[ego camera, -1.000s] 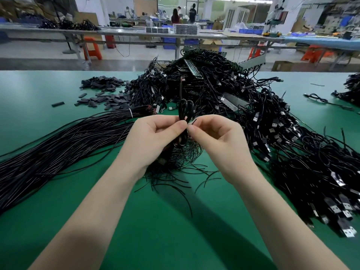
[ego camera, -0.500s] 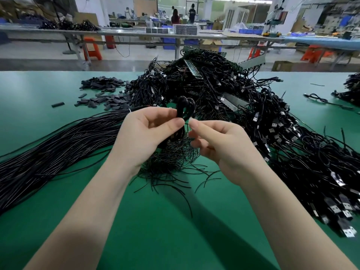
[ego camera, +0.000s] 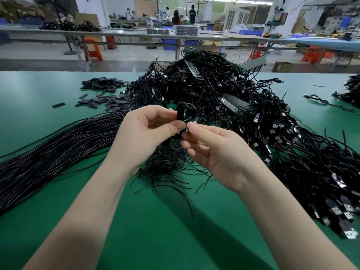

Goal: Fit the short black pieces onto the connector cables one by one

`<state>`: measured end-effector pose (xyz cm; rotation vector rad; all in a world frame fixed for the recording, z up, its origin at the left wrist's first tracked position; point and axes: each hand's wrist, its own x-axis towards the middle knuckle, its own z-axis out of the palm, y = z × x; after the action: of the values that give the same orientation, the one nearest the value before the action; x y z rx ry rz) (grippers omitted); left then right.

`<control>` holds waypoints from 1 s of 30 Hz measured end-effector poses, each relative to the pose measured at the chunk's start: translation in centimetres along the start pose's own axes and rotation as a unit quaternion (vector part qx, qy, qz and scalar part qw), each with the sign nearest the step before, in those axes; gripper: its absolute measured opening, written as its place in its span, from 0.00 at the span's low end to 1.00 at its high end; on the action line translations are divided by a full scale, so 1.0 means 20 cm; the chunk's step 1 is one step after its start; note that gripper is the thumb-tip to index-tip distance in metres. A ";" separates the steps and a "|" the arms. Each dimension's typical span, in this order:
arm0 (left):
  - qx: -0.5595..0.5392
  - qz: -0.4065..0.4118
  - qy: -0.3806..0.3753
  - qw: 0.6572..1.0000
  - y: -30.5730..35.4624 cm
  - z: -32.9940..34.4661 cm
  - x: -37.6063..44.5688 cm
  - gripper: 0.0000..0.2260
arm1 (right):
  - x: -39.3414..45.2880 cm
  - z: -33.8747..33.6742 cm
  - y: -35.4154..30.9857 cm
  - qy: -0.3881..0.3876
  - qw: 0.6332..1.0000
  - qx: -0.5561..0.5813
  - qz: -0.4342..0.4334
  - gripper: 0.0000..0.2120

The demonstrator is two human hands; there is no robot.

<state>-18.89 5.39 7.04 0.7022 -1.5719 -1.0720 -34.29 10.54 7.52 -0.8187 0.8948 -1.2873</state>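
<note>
No legible text, labels, brands or numbers are showing anywhere; distant wall signage is appearing too blurred to read.

The table (ego camera: pixel 58 133) wears a smooth matt green mat, the cables (ego camera: pixel 48 152) have glossy black plastic jackets, their plugs (ego camera: pixel 350 233) end in shiny metal, and the short black pieces (ego camera: pixel 109 98) look matt, perhaps rubbery.
</note>
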 end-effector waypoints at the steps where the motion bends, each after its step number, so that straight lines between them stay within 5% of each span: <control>1: 0.003 0.003 0.000 1.000 0.00 0.00 0.00 0.06 | 0.00 0.00 0.00 0.001 1.000 0.002 -0.002 0.08; 4: 0.023 -0.017 0.020 0.999 -0.01 0.02 -0.01 0.06 | 0.01 0.00 0.03 0.051 0.981 -0.125 -0.139 0.02; 5: 0.025 -0.041 0.030 0.998 -0.01 0.03 -0.01 0.06 | 0.02 0.00 0.05 0.093 0.938 -0.236 -0.235 0.01; 7: 0.000 -0.116 0.030 0.993 -0.02 0.05 -0.01 0.05 | 0.04 -0.02 0.09 0.143 0.765 -0.454 -0.434 0.02; 9: -0.045 -0.193 0.007 0.980 -0.01 0.06 -0.02 0.08 | 0.06 -0.03 0.10 0.130 0.601 -0.571 -0.544 0.05; 11: -0.061 -0.218 -0.003 0.974 0.00 0.06 -0.02 0.10 | 0.08 -0.05 0.09 0.108 0.540 -0.610 -0.570 0.06; 13: -0.039 -0.192 0.013 0.981 0.00 0.05 -0.01 0.09 | 0.07 -0.05 0.08 0.105 0.585 -0.591 -0.545 0.03; 18: 0.021 -0.048 0.077 0.996 -0.02 0.05 -0.01 0.06 | 0.04 0.00 0.04 0.091 0.905 -0.326 -0.257 0.05; 20: 0.029 -0.013 0.078 0.996 -0.01 0.05 -0.01 0.05 | 0.04 0.00 0.02 0.044 0.971 -0.178 -0.152 0.07; 23: 0.035 0.008 0.068 0.997 0.00 0.05 -0.01 0.06 | 0.03 -0.01 -0.01 0.027 0.994 -0.069 -0.081 0.06; 30: 0.041 0.026 0.025 0.999 0.00 0.03 -0.01 0.06 | 0.03 -0.04 -0.01 0.012 0.997 -0.068 -0.023 0.05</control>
<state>-19.37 5.75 6.86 0.7349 -1.5901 -0.9494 -34.97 9.83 7.29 -0.9363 0.9967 -1.2884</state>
